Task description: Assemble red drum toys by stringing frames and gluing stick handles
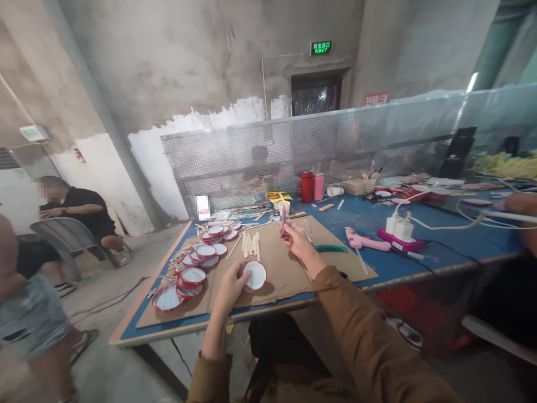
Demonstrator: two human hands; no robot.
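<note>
Both grips are narrow: the left hand pinches a red-rimmed white disc by its left edge, and the right hand closes around a slim pink tool that stands upright; what kind of tool it is, I cannot tell.

From the left, a spread of similar discs overlaps along the side of the cardboard on the bench. With so many lying loosely, the left elbow and sleeve are best held clear of them.

Next comes the held disc, tipped so that its white face shows, near the front edge of the cardboard. Thumb and fingers do well at the rim, pressing lightly, since a firm squeeze might mark or bend the face. Bringing it further over the cardboard would probably give steadier support.

Just beyond it lie the pale wooden sticks, close enough to be nudged by a careless wrist.

The pink tool is raised, well apart from the disc; a low, relaxed hold with the wrist rested should steady it.

Farther right, teal handles lie by the right forearm, then a pink glue gun, whose nozzle may be hot and deserves room.
</note>
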